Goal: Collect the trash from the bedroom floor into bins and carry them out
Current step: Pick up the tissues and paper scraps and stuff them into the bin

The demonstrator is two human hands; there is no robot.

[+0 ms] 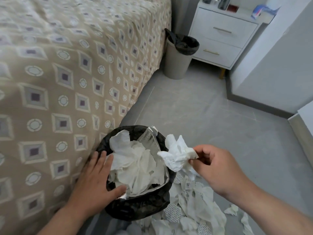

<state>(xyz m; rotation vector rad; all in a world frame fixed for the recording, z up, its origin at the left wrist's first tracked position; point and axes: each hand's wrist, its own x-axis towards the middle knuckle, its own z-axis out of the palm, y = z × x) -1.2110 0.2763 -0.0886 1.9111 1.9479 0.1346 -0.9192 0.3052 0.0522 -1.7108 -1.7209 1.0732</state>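
White crumpled tissue (178, 156) is pinched in the right hand (216, 167), just right of a black-lined bin (138, 206) beside the bed (67, 73). The left hand (94, 180) rests flat on its rim. Filling continues; next likely dropping it in. More paper scraps (194, 209) litter the floor.

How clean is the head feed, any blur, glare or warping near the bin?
Head view: the near bin and the crumpled tissue in the right hand read fairly sharp. Toward the top of the head view, the bedspread and nightstand are smeared. The light is soft, with no glare, and the wide lens bows straight edges.
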